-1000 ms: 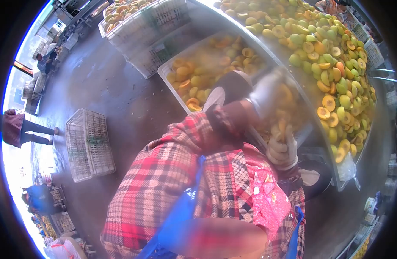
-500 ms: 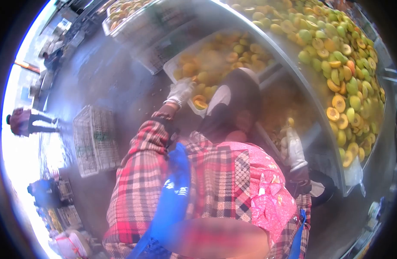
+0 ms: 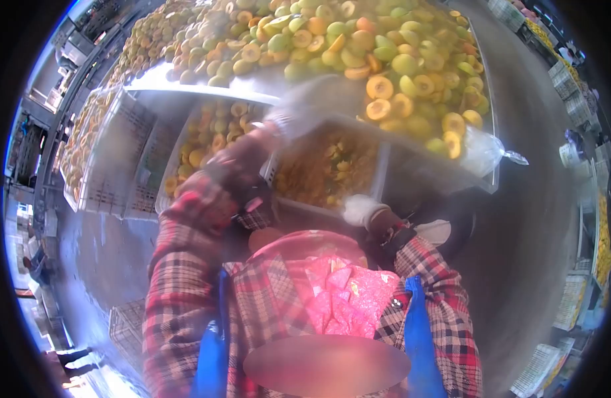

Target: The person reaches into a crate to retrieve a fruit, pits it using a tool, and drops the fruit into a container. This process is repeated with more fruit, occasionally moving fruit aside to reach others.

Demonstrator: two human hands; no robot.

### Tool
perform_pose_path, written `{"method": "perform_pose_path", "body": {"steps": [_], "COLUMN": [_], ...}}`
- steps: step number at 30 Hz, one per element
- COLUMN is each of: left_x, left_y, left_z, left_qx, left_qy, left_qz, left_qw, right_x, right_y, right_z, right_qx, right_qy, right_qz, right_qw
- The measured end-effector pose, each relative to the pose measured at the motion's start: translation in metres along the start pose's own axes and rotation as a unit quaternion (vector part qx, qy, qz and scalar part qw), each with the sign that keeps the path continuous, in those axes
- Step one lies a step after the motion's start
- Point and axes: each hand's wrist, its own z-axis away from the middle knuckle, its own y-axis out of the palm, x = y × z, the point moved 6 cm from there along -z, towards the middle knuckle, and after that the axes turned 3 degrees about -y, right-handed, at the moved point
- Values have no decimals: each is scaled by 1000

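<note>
My left hand [image 3: 315,106], in a white glove, reaches over the front edge of a heap of halved yellow-green fruit [image 3: 378,86]. Motion smears its fingers, so its hold is hidden. The fruit has orange flesh and hollow centres, like peaches or apricots. My right hand [image 3: 363,209], also gloved in white, is rounded and closed at the near right corner of a white crate [image 3: 383,169]. Whatever it may hold cannot be made out. Orange-brown scraps [image 3: 328,166] lie inside that crate. Left of it, a second crate holds more fruit halves [image 3: 216,129], partly behind my left arm.
A tall stack of white crates [image 3: 113,152] with fruit on top stands at the left. A plastic bag [image 3: 483,154] hangs at the heap's right corner. More crates [image 3: 571,302] line the far right. Another person's legs [image 3: 76,363] show at lower left.
My view has swung to the right. My left hand has left the fruit crate by my knee and moved up to the large heap. The right hand remains by the scrap crate.
</note>
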Motion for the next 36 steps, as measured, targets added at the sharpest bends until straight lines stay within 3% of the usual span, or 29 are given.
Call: {"method": "perform_pose_path", "body": {"steps": [1,3,5,9,11,12,13,15,16,17,19,20,21,22,23,24,25,27,28,29,30,33,34,36], "left_x": [-43,-37,-30,-27,-25,-26,-22,-24,-29,-33,-36,-36,-37,-52,-47,-36,-27,-22,-15,-11,-8,-8,-6,2], "left_y": [11,49,73,91,93,93,93,93,89,85,83,79,73,65,61,56,51,45,44,42,48,60,64,73], "left_z": [-9,-40,-54,-66,-66,-66,-66,-63,-60,-59,-45,-39,-35,-25,-18,-11,-1,18,23,29,34,47,46,48], "left_qx": [39,68,108,87,80,71,73,48,50,60,72,38,3,7,2,-28,-59,-79,-121,-162,-168,-189,-156,-154], "left_qy": [-75,-35,-165,-141,-118,-96,-97,-22,-24,-37,-58,-98,-131,-156,-153,-139,-127,-102,-88,-74,-169,-206,-202,-209], "left_qz": [-124,-186,-183,-238,-258,-275,-278,-269,-270,-224,-175,-7,158,248,246,343,438,463,457,451,651,656,667,657], "left_qw": [989,979,963,957,956,954,953,962,961,972,980,994,979,956,957,928,888,877,877,875,721,702,700,708], "right_x": [0,11,7,3,12,21,-1,7,13,6,10,0,-16,-7,7,9,5,2,8,15,18,27,31,29], "right_y": [-19,-52,-53,-41,-42,-40,3,-13,-38,-48,-33,11,26,-2,-33,-52,-61,-75,-84,-94,-98,-103,-110,-110], "right_z": [12,37,39,23,24,32,-5,8,21,16,19,-6,-24,-7,23,41,41,51,64,83,86,83,91,82], "right_qx": [-122,-176,-178,-217,-180,-83,-46,-96,-185,-293,-174,-51,23,-93,-206,-307,-355,-444,-480,-511,-447,-418,-430,-481], "right_qy": [50,37,59,13,2,-26,-21,-14,-28,-27,18,-74,-14,1,14,-30,-43,-134,-120,-103,-71,-94,-36,-68], "right_qz": [-92,-142,-172,-174,-171,-109,-74,-105,-220,-295,-164,-18,-9,-110,-206,-255,-283,-298,-375,-448,-509,-543,-476,-435], "right_qw": [987,973,967,960,969,990,996,990,957,909,971,996,1000,990,957,916,890,834,784,727,733,722,766,758]}}
